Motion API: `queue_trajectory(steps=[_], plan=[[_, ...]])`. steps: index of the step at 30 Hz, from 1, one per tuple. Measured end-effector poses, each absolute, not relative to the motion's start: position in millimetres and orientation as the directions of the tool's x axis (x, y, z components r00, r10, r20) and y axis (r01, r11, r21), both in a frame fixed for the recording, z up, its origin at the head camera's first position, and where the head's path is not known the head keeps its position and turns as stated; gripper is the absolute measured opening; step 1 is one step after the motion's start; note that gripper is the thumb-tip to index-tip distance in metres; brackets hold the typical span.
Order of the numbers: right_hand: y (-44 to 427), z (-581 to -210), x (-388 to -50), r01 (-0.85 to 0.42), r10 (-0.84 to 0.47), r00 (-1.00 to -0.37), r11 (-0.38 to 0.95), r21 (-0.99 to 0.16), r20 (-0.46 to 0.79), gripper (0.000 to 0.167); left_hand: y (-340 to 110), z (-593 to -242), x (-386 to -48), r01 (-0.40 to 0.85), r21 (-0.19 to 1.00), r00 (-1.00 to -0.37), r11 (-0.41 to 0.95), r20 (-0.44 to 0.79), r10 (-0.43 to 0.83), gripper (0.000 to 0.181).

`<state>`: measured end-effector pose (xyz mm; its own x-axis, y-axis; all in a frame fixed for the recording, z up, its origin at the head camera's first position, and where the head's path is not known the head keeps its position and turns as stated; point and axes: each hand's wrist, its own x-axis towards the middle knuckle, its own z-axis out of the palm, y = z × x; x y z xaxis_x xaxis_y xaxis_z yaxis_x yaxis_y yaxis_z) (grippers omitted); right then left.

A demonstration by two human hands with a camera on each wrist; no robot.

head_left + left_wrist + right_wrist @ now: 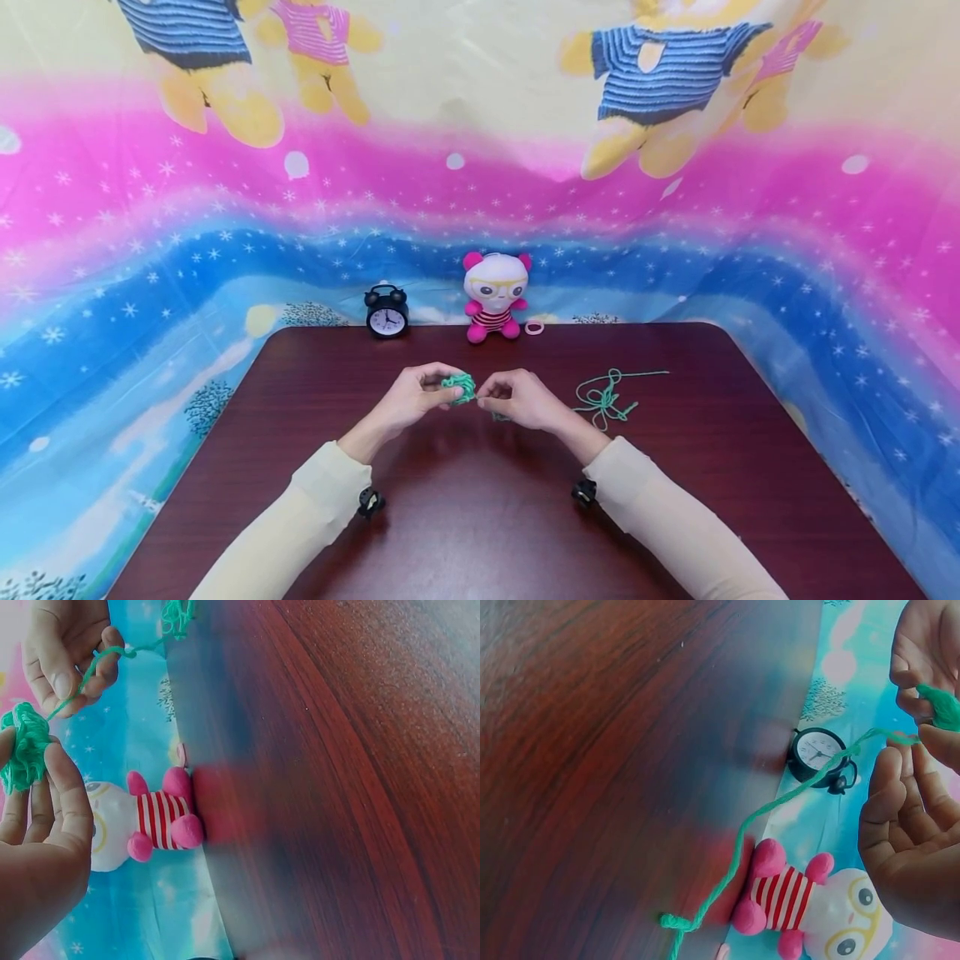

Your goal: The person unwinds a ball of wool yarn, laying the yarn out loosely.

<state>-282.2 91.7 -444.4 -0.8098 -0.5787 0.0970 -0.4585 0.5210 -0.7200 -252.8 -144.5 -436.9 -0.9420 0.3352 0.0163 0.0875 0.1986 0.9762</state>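
Note:
My left hand [416, 393] pinches a small wound ball of green yarn [459, 387] between thumb and fingers, raised above the table. Close on its right, my right hand [522, 397] pinches the strand that leads off the ball. In the left wrist view the ball [27, 746] shows its wrapped loops, and the strand [88, 675] crosses to the right hand's fingers. The right wrist view shows the yarn strand [739, 840] hanging slack from the right hand [919, 825]. A loose tangle of the same yarn [606, 402] lies on the table right of the right hand.
Along the back edge of the dark wooden table [465, 517] stand a black alarm clock [387, 313] and a pink and white plush panda [495, 297]. A small pale ring [534, 327] lies beside the panda. A printed cloth [450, 192] hangs behind and around the table.

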Motion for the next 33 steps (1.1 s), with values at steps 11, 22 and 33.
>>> queue_trajectory(steps=[11, 22, 33], plan=[[103.3, -441.7, -282.2, -0.432, -0.565, -0.821, 0.523, -0.735, 0.080, 0.009, -146.5, -437.2, -250.9, 0.064, 0.988, -0.947, 0.138, 0.016, 0.321, 0.042], [121.8, -432.9, -289.4, -0.396, -0.467, -0.877, 0.568, -0.721, 0.114, 0.006, -147.6, -436.1, -249.0, 0.057, 0.984, -0.954, 0.166, 0.005, 0.298, 0.035], [152.4, -416.1, -301.9, -0.348, -0.322, -0.929, 0.590, -0.729, 0.182, 0.009, -152.5, -440.5, -251.0, 0.042, 0.988, -0.960, 0.150, -0.001, 0.280, 0.033]])
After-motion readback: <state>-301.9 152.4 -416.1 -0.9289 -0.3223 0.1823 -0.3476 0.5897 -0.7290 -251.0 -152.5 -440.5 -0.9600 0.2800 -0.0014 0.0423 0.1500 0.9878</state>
